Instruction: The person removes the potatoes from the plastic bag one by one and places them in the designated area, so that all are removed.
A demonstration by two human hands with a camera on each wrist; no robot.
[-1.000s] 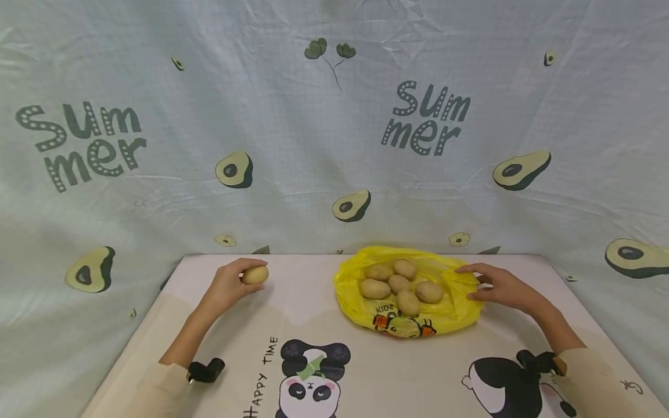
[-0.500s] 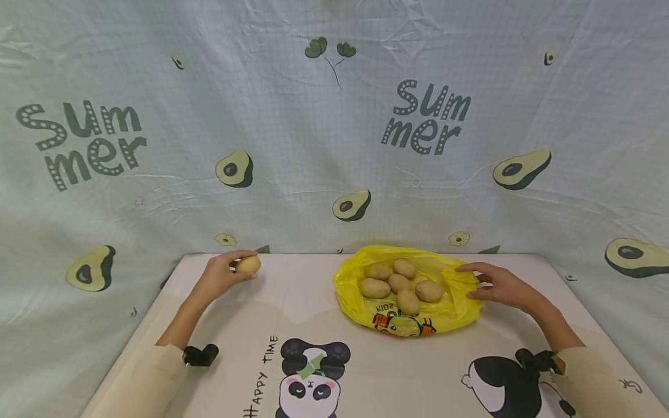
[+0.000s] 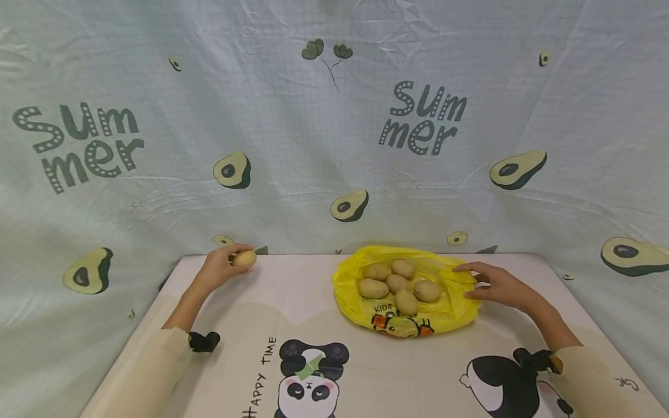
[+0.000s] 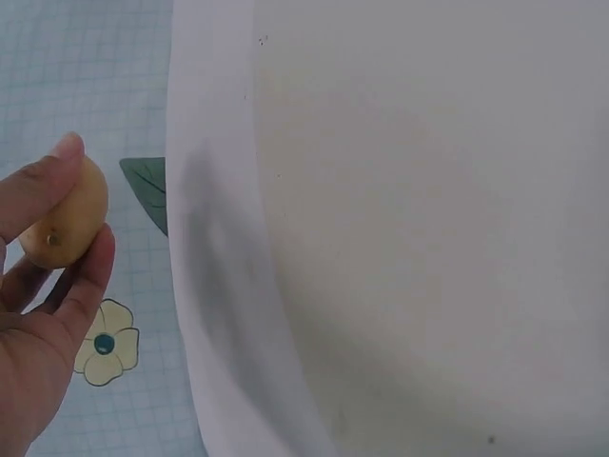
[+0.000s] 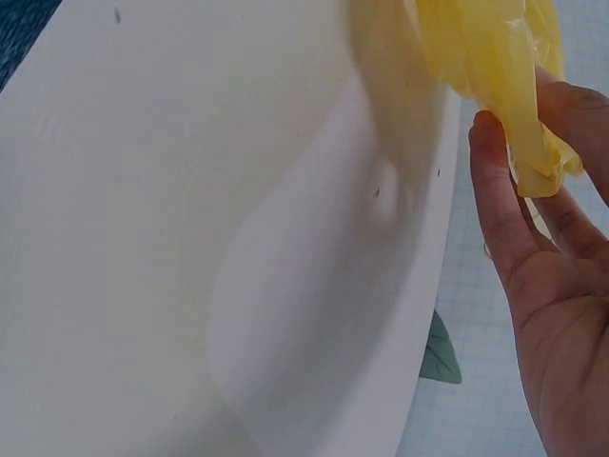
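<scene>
My left hand (image 3: 216,271) pinches a potato (image 3: 244,258) between thumb and fingers near the table's far left edge. The left wrist view shows that potato (image 4: 74,217) in the fingers, a small dark spot on its skin. Several potatoes (image 3: 374,288) lie in an open yellow plastic bag (image 3: 452,313) right of the middle. At the bag's right side, my right hand (image 3: 504,287) holds its rim. In the right wrist view, a gathered end of the yellow bag (image 5: 519,90) sits between the thumb and fingers of my right hand (image 5: 561,276).
The light table cover (image 3: 308,278) carries a printed panda (image 3: 308,386) at the front and a dark-haired figure (image 3: 499,383) at the front right. Behind the table hangs a pale curtain (image 3: 292,128) with avocado prints. A black wrist strap (image 3: 204,342) is on the left sleeve.
My left hand has moved back and slightly left with the potato, up to the far edge. The right hand and the bag have stayed in place.
</scene>
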